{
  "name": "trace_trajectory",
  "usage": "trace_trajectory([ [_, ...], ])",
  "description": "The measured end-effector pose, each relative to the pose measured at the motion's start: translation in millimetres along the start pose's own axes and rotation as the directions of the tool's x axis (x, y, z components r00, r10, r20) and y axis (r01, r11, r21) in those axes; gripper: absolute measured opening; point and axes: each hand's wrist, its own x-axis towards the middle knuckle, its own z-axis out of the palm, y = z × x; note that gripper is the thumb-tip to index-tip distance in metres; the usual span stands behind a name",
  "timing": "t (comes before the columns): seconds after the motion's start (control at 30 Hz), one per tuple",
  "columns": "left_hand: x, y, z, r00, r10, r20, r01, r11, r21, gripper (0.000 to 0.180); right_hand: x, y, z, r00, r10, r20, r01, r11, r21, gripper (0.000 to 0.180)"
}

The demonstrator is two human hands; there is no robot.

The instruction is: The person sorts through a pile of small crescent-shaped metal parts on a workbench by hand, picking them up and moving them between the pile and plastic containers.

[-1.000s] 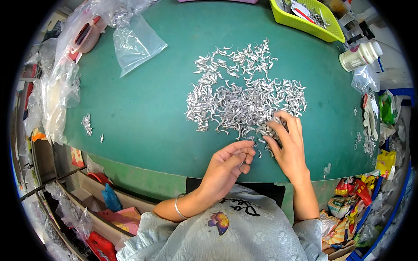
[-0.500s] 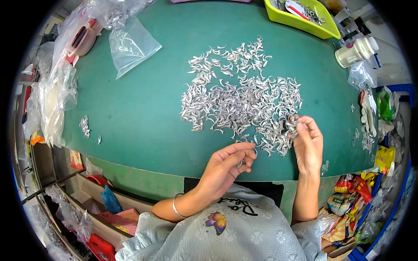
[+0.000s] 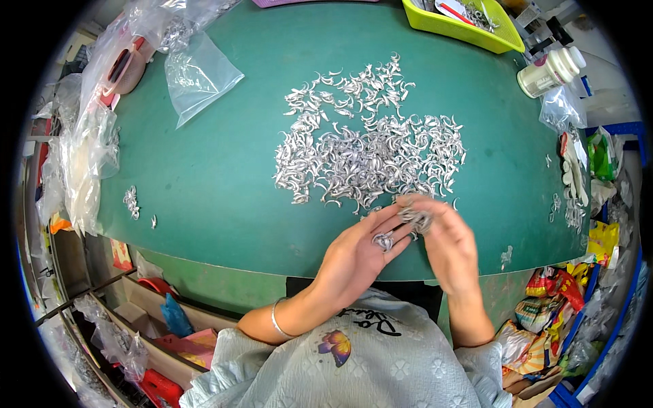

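At far left, clear plastic bags [image 3: 85, 163] are heaped over the table edge; what lies beneath them is hidden. A pink container [image 3: 128, 76] is partly covered by the plastic. A small cluster of silvery pieces [image 3: 131, 202] is set apart on the green tabletop [image 3: 204, 183]. Farther up, a flat clear bag [image 3: 204, 78] is laid out.

The left hand [image 3: 350, 262] is held palm up and half open at the near table edge, a few silvery curved pieces [image 3: 383, 241] being carried across its fingers. A bracelet [image 3: 275, 318] is worn on that wrist. Beyond, the main pile of curved pieces [image 3: 371, 160] is spread mid-table. A purple item [image 3: 313, 3] is cut off at the top.

The right hand [image 3: 450, 248] is blurred, its fingers curled narrowly over the left fingertips; a clump of pieces [image 3: 415, 219] appears to be pinched there, thumb contact being unclear.

At upper right, a lime-green basket [image 3: 469, 34] is cropped by the frame. A white bottle [image 3: 551, 71] is tipped beside it.
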Motion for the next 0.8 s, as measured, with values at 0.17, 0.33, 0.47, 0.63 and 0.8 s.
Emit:
trace_trajectory([
  [0.17,8.2,-0.9,2.3,0.998,-0.055,0.031,0.058,0.991,-0.123,0.042,-2.8,-5.6,13.5,0.952,-0.254,0.169,0.305,0.799,-0.518,0.02],
  [0.33,9.1,4.7,4.5,0.995,-0.043,0.088,0.052,0.993,-0.102,0.043,-3.2,-12.4,3.8,0.907,-0.353,-0.227,0.168,0.801,-0.575,0.018],
  [0.47,7.4,6.8,3.7,0.991,-0.031,0.127,0.045,0.993,-0.112,0.044,-1.4,-21.4,5.8,0.934,-0.353,0.05,0.237,0.511,-0.827,0.023],
  [0.63,6.8,6.4,2.0,0.984,-0.069,0.162,0.101,0.976,-0.196,0.045,-1.3,-12.6,5.6,0.893,-0.444,0.073,0.254,0.363,-0.897,0.023],
  [0.8,4.7,7.5,4.8,0.988,-0.082,0.13,0.102,0.983,-0.155,0.045,2.6,-17.3,4.9,0.869,-0.477,0.127,0.282,0.268,-0.921,0.023],
])
